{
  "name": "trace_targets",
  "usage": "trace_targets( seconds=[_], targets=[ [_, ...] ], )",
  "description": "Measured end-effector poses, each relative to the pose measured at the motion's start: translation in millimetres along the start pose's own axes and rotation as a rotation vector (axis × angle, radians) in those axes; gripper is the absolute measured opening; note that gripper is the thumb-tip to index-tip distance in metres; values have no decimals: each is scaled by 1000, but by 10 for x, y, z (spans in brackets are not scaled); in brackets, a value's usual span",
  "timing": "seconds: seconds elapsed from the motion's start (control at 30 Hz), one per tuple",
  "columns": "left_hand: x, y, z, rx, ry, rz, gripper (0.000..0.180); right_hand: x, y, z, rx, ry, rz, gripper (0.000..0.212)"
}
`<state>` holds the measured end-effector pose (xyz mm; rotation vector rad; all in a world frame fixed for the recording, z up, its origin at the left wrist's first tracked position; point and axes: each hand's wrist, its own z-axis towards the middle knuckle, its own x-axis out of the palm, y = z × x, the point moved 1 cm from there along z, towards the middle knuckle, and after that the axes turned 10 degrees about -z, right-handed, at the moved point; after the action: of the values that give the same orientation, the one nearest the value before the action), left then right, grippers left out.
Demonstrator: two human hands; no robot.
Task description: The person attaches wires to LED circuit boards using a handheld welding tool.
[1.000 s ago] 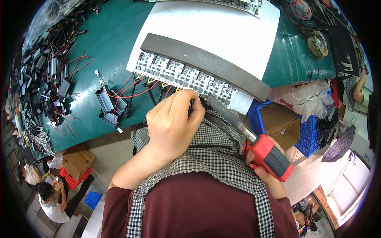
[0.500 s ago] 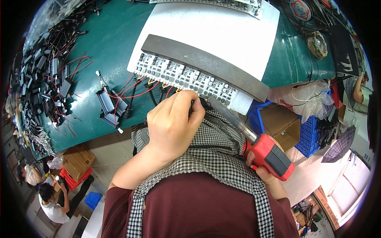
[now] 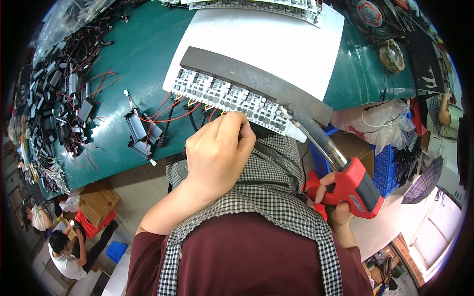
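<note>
A red soldering gun (image 3: pixel 356 185) with a long metal barrel is gripped in my right hand (image 3: pixel 332 193), fingers wrapped round its handle. Its tip is at the right end of a white circuit board strip (image 3: pixel 217 92), close to a dark flat bar (image 3: pixel 247 71) lying along the board's far edge. My left hand (image 3: pixel 216 150) is closed in a pinch at the board's near edge; what the fingertips hold is hidden. Red wires (image 3: pixel 170 118) and black cables run from that edge, left of my hand, toward black cases (image 3: pixel 140 130) on the green table.
A white sheet (image 3: pixel 266 42) lies under the board. More circuit board strips (image 3: pixel 256 6) are at the far edge. Many small black cases (image 3: pixel 54 79) with wires are heaped on the left. Blue crates (image 3: pixel 384 167) and a cardboard box stand right of the table. A person sits at lower left.
The soldering gun's tip has moved up from beside my left fingers to the board's right end, near the bar; its body has shifted right. My left hand has barely moved.
</note>
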<state>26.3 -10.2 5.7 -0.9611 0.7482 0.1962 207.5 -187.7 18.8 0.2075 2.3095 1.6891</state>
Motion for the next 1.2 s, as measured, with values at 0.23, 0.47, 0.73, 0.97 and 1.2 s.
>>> trace_targets(
  seconds=[0.23, 0.47, 0.73, 0.97, 1.2],
  targets=[
    [25, -16, -58, -4, -33, 1, 15, 66, 76, -68, 116, -126, 86, 83],
    [60, 4, -65, -6, -31, -81, 16, 130, 88, 12, -11, -246, 20, 78],
    [-19, 52, -61, -59, -15, -135, 26, 48, -84, 0, -98, -179, 154, 78],
    [1, 19, -88, -53, 3, -194, 26, 19, -108, -18, -144, -171, 161, 75],
    [-94, 92, -187, -47, 76, -206, 17, 41, -81, 15, -120, -176, 159, 78]
  ],
)
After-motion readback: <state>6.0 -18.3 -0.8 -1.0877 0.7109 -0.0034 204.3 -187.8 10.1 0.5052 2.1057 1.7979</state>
